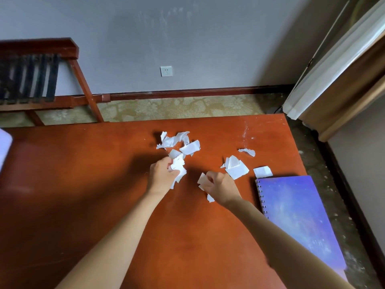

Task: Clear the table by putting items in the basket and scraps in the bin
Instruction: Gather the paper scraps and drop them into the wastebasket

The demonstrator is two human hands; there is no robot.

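Observation:
Torn white paper scraps lie on the red-brown table (83, 184). My left hand (161, 174) grips a bunch of crumpled scraps (179, 167) near the table's middle. My right hand (218, 185) pinches a few small scraps (201, 181), and one more scrap (210, 198) shows under its wrist. A loose pile of scraps (179, 141) lies just beyond my left hand. More pieces lie to the right: a folded one (236, 166), a small crumpled one (247, 151) and a square one (263, 171). A purple spiral notebook (298, 215) lies at the table's right edge. No basket or bin is in view.
A wooden rack (41, 80) stands on the patterned carpet beyond the table's far left. A white object (4, 147) shows at the left frame edge. A curtain (333, 65) hangs at the right. The wall with a socket (166, 71) is behind.

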